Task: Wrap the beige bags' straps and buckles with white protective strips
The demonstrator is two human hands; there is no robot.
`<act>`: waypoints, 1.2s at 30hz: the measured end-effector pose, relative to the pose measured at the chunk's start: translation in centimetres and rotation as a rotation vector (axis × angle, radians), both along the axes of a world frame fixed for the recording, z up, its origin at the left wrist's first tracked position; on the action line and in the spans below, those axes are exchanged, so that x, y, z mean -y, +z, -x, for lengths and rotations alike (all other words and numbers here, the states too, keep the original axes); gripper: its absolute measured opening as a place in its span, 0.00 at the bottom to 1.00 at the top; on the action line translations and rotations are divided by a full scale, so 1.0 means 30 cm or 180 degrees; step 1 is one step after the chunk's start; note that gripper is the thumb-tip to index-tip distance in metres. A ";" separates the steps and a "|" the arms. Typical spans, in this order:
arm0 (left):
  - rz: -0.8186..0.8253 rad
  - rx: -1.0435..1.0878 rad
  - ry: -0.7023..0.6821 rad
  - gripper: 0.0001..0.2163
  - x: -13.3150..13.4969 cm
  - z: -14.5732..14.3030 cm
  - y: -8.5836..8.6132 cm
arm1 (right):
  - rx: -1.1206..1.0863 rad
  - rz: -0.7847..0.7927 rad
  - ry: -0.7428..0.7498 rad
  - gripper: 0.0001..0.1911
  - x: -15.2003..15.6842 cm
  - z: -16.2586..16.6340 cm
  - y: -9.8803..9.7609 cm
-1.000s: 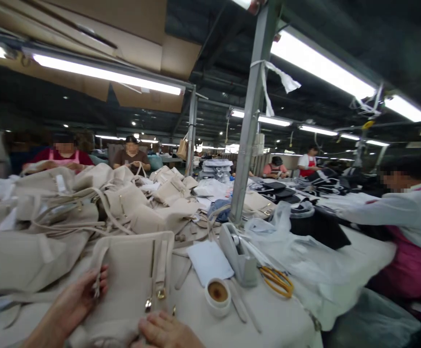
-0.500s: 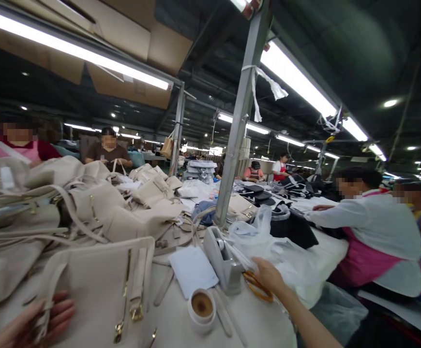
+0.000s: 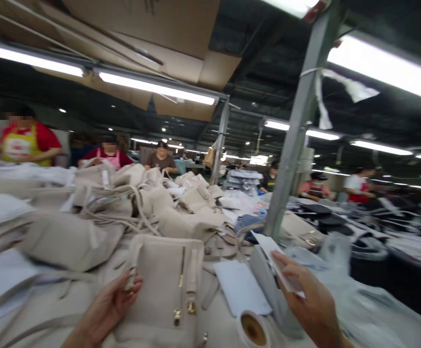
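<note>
Fingers (image 3: 132,285) of the left hand (image 3: 103,311) curl together around the pale strap at the left edge of a flat cream leather handbag (image 3: 163,290) with gold zip pulls, pinning it where it lies on the white counter (image 3: 218,324) right in front of the person. Behind and to the left of it rises a loose heap of matching cream bags and straps (image 3: 134,203), none of them sorted into any box or bin that shows. Just right of the handbag lies a white rectangular paper sheet (image 3: 241,287) flat on the counter, and below it stands a small white round pot (image 3: 252,329) with a brown paste or liquid inside, open at the top. Beside that stands a grey tape dispenser (image 3: 268,285), partly hidden. Over it the right hand (image 3: 310,302) holds a small white paper slip (image 3: 281,268), its fingers (image 3: 286,263) pinched shut on the sheet. By the look of it, the step in hand is bringing this slip over to the handbag while the other hand steadies it; placing it would call for keeping the bag still and the paper flat. Clear plastic bags (image 3: 359,299) lie crumpled at the far right, their contents too blurred to tell.
</note>
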State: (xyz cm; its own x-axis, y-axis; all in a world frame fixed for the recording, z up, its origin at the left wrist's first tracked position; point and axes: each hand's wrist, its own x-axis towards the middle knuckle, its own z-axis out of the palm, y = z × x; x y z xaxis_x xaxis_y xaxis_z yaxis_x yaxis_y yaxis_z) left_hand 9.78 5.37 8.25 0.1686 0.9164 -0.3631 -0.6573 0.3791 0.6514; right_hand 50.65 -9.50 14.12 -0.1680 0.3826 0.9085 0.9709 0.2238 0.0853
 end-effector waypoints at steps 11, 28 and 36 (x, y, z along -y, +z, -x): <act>-0.0804 0.0484 -0.0856 0.07 0.001 0.019 -0.064 | 0.0438 -0.0209 0.1574 0.15 -0.411 0.876 -0.312; -0.0935 -0.0371 -0.0074 0.18 -0.006 -0.012 -0.068 | -0.4396 0.3629 0.2550 0.25 -0.481 0.902 -0.178; -0.1114 -0.0956 0.0484 0.21 -0.056 -0.021 -0.113 | -0.4630 0.3461 0.2650 0.28 -0.536 0.912 -0.262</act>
State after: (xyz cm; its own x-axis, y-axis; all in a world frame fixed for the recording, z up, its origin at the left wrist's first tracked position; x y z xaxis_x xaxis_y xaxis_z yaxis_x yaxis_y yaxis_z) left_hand 10.41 7.04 4.86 -0.0416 0.9983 -0.0408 -0.4516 0.0176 0.8921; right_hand 23.28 6.58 6.27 -0.0494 0.9987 -0.0133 -0.1765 -0.0219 -0.9841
